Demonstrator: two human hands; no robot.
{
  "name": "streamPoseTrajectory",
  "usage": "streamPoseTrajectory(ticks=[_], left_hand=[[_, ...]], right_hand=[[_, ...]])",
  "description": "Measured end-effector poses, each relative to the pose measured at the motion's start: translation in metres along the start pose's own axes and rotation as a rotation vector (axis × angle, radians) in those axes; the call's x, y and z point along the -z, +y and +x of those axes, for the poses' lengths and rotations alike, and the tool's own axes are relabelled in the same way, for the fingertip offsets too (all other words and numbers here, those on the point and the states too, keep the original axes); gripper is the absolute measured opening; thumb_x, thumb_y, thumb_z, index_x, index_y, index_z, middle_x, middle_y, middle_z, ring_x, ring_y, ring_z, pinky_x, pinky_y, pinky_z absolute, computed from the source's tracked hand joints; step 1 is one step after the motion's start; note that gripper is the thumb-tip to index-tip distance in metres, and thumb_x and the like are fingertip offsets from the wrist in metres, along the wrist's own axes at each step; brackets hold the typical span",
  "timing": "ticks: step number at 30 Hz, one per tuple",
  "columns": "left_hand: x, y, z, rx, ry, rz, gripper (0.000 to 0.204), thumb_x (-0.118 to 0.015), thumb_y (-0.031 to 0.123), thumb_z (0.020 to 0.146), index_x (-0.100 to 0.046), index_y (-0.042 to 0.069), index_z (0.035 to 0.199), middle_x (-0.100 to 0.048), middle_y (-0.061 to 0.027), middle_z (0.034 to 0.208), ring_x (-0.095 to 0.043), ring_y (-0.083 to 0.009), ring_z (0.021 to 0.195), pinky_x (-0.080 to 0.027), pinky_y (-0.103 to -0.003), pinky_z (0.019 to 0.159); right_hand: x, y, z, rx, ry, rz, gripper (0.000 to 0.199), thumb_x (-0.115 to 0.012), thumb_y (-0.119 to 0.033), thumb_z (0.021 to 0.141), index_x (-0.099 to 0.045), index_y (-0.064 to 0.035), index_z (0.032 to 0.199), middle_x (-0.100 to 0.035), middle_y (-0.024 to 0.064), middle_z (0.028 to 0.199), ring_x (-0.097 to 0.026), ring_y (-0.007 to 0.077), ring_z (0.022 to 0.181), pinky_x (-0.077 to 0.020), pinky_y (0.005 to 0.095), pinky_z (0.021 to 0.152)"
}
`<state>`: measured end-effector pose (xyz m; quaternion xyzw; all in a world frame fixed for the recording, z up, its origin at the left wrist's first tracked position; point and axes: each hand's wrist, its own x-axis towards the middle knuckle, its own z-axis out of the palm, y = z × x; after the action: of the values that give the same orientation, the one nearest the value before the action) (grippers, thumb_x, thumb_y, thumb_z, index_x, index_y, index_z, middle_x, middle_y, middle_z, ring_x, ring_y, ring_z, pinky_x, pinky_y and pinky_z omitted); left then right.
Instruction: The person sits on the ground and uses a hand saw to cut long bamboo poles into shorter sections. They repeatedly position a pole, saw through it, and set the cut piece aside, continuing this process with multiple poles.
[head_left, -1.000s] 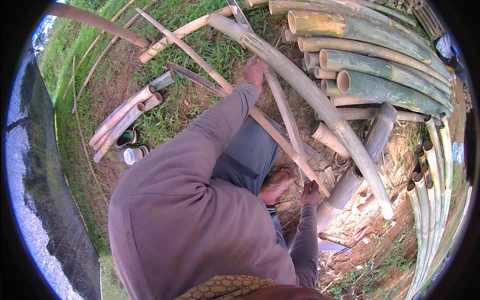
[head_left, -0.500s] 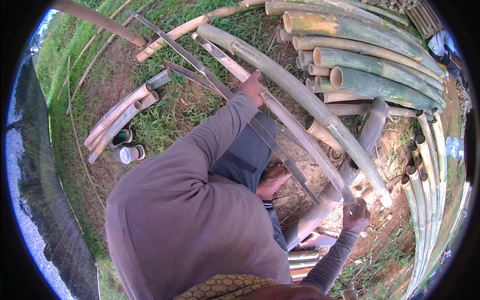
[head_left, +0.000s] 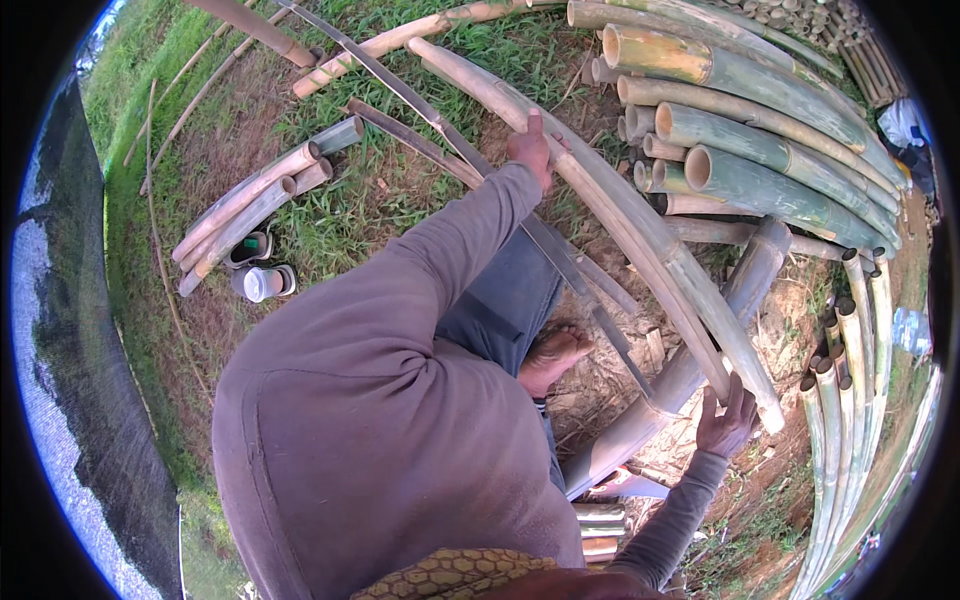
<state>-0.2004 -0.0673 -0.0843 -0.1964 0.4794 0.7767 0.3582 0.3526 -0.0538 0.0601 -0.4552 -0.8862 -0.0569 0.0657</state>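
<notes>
The person's left hand [head_left: 530, 150] is stretched forward and closed around the upper part of a long split bamboo piece [head_left: 640, 225], thumb up along its edge. This piece is a half-culm: pale tan and dry-looking, with a shallow hollow face, faint node rings along it and greyish streaks. It runs slantwise from the grass at the top of the view down to the right, where its cut end lies just beside the right hand [head_left: 725, 420]. That hand is spread open with fingers apart, palm pressed against the lower end of the piece, not gripping round it.

Beneath the split piece lies a thicker round bamboo pole [head_left: 700, 350], grey-brown, crossing under it toward the lower middle. A thin dark bamboo strip [head_left: 560, 260] runs alongside, nearer the person's bare foot [head_left: 550, 355], which rests on the littered earth.

To the upper right is a stack of green bamboo culms [head_left: 760, 130] with hollow cut ends facing the person. On the left, short bamboo sections [head_left: 250, 205] lie together on the grass, and near them is a small white container [head_left: 262, 283].
</notes>
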Motion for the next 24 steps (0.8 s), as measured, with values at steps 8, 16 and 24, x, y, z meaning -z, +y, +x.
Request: streamPoseTrajectory(ticks=[8,16,24], left_hand=[[0.010,-0.020,0.019,0.049,-0.127,0.215,0.058,-0.066,0.060,0.105,-0.056,0.010,0.134,-0.074,-0.0095,0.109,-0.074,-0.0274,0.094,-0.059,-0.045,0.081],[0.001,-0.062,-0.083,-0.846,-0.720,1.104,0.050,-0.078,0.045,0.098,-0.063,0.004,0.123,-0.064,-0.0124,0.119,-0.063,-0.0259,0.114,-0.052,-0.041,0.095],[-0.096,-0.191,-0.168,-1.514,-1.492,1.395,0.058,-0.072,0.037,0.101,-0.057,0.011,0.150,-0.066,-0.0102,0.145,-0.058,-0.0331,0.139,-0.041,-0.049,0.116]], right_hand=[[-0.024,0.033,0.018,-0.044,0.070,0.058,0.056,-0.086,-0.038,0.086,-0.073,-0.0169,0.136,-0.067,0.0044,0.106,-0.064,0.0297,0.104,-0.0434,0.0518,0.101],[-0.090,0.061,0.049,-0.213,0.014,0.049,0.050,-0.084,-0.042,0.088,-0.074,-0.0247,0.134,-0.073,0.0040,0.124,-0.068,0.0296,0.122,-0.0371,0.0583,0.122],[-0.096,0.067,0.059,-0.264,-0.115,0.064,0.058,-0.076,-0.056,0.093,-0.069,-0.0287,0.144,-0.070,0.0016,0.141,-0.063,0.0256,0.135,-0.0306,0.0602,0.127]])
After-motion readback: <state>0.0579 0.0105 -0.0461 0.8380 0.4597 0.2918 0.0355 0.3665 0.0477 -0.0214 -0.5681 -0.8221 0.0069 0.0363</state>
